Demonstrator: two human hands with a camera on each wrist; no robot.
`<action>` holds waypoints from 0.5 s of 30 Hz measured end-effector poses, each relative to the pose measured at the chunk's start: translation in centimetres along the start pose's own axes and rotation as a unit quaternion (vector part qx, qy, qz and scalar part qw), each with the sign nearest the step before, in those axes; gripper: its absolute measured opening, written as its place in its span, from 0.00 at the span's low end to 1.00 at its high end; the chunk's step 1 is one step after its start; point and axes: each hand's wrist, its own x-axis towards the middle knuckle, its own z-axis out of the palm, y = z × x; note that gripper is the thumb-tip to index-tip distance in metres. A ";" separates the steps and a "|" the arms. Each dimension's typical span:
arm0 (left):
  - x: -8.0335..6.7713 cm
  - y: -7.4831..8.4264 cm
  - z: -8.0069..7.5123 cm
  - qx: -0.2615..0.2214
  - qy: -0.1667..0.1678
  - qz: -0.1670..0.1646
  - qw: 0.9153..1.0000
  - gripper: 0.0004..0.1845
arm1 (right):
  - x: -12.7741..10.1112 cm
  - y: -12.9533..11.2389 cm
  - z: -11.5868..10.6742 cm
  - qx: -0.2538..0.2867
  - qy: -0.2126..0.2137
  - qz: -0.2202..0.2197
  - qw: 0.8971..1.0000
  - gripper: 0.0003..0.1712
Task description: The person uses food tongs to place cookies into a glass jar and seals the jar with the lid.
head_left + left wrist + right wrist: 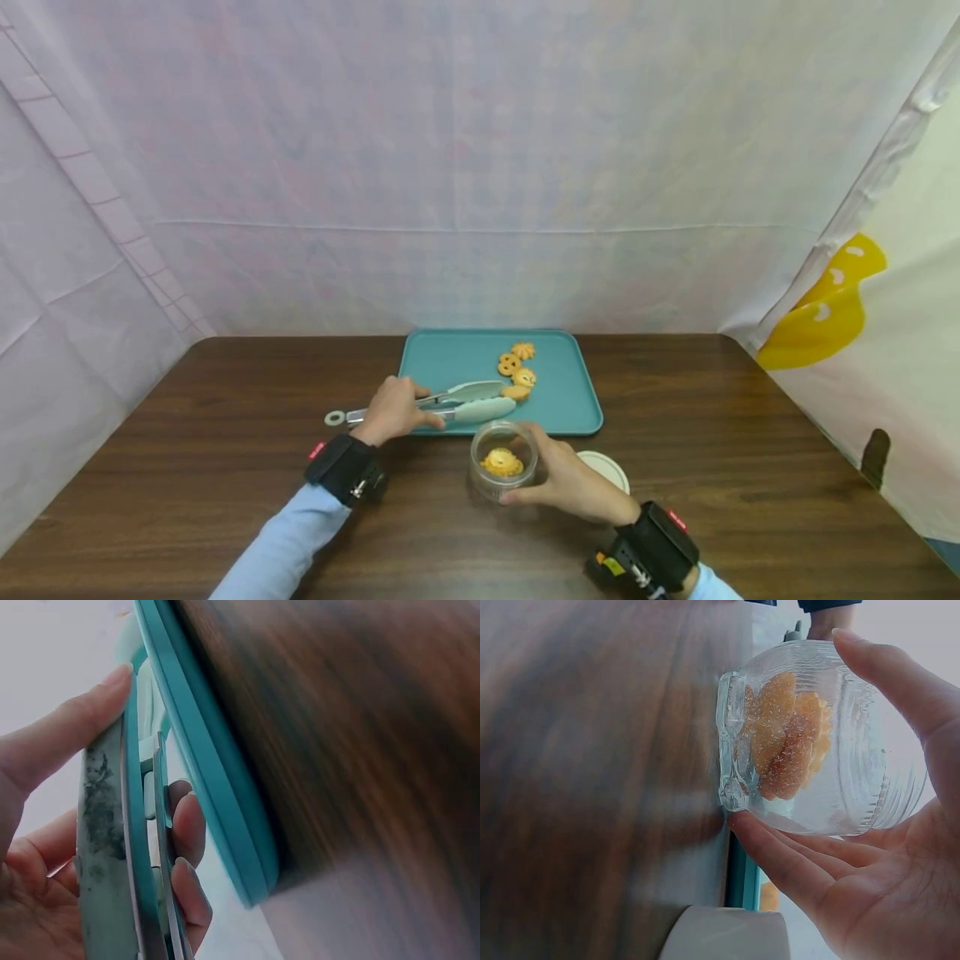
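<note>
My left hand (395, 408) grips a pair of metal tongs (105, 825) with pale green tips, thumb on one arm and fingers round the other. The tips (483, 408) lie over the teal tray (442, 358), spread apart, close to a cookie (515, 393) at the near end of a short row. In front of the tray, my right hand (566, 479) holds a clear glass jar (855, 765) between thumb and fingers. Several golden cookies (787, 735) sit in the jar's bottom. Its mouth faces up, uncovered.
A white round lid (606, 468) lies on the brown wooden table (247, 433), right of the jar and partly behind my right hand. Other cookies (510, 363) rest on the tray toward its far right. A pale cloth (450, 167) hangs behind the table.
</note>
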 end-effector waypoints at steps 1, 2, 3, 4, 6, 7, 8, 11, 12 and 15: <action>0.0 -0.1 -0.1 0.001 0.003 0.000 1.000 0.26 | 0.0 0.0 0.0 0.000 0.000 -0.001 1.000 0.44; 0.0 -0.3 -0.2 0.002 0.005 0.000 1.000 0.26 | 0.0 0.0 0.0 -0.001 0.002 -0.002 1.000 0.44; -0.1 -0.4 -0.3 0.004 0.008 0.000 1.000 0.27 | 0.0 0.0 0.0 -0.002 0.003 -0.003 1.000 0.44; -0.1 -0.5 -0.4 0.004 0.010 -0.001 1.000 0.27 | 0.0 0.0 0.0 -0.002 0.003 -0.003 1.000 0.44; -0.2 -0.7 -0.5 0.003 0.012 -0.006 1.000 0.28 | 0.0 0.0 0.0 -0.004 0.004 -0.002 1.000 0.44; -0.3 -0.8 -0.6 0.004 0.011 -0.008 1.000 0.28 | 0.0 0.0 0.1 -0.004 0.004 -0.001 1.000 0.44; -0.3 -0.9 -0.7 0.005 0.011 -0.010 1.000 0.29 | 0.0 0.1 0.1 -0.006 0.004 -0.001 1.000 0.44; -0.4 -1.2 -1.0 0.010 0.011 -0.017 1.000 0.30 | 0.0 0.2 0.1 -0.015 0.005 -0.001 1.000 0.44; -0.5 -1.2 -1.1 0.012 0.011 -0.018 1.000 0.30 | 0.0 0.3 0.2 -0.018 0.006 -0.001 1.000 0.44; -0.5 -1.3 -1.2 0.016 0.015 -0.019 1.000 0.32 | 0.1 0.3 0.2 -0.026 0.007 -0.002 1.000 0.44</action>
